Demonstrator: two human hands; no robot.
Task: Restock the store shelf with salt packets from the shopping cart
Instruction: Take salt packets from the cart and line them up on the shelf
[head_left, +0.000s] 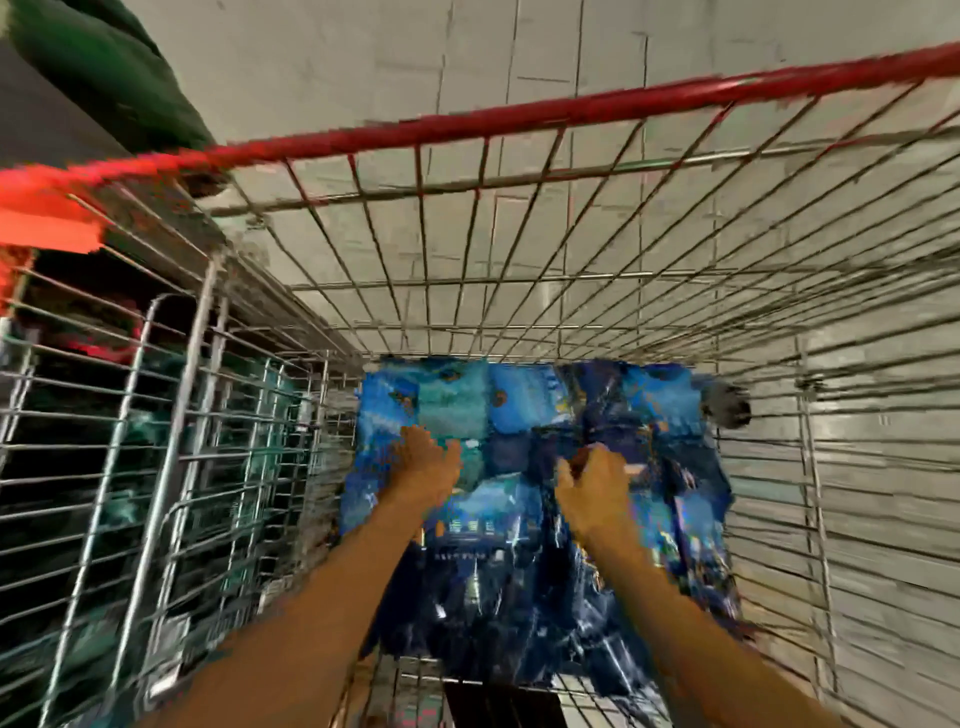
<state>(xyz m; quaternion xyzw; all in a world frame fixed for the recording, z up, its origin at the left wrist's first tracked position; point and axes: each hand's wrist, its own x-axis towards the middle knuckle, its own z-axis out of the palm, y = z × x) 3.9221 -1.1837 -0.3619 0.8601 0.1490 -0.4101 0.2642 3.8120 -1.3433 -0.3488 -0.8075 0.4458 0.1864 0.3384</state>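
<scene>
I've got both hands (426, 457) (597, 488) down in the cart (519, 119) over the salt packets (519, 415) to grab 1; blur hides whether fingers are apart.

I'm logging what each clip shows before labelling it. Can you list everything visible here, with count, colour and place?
shopping cart: one, silver wire with a red top rim, fills the view.
salt packets: a pile, blue, on the cart floor; too blurred to count.
floor: pale tiles, seen beyond and through the cart.
dark green shape: one, top left, outside the cart; too blurred to identify.
left hand: down on the pile, grip unclear.
right hand: on the pile, fingers curled; whether it grips a packet is unclear.
</scene>
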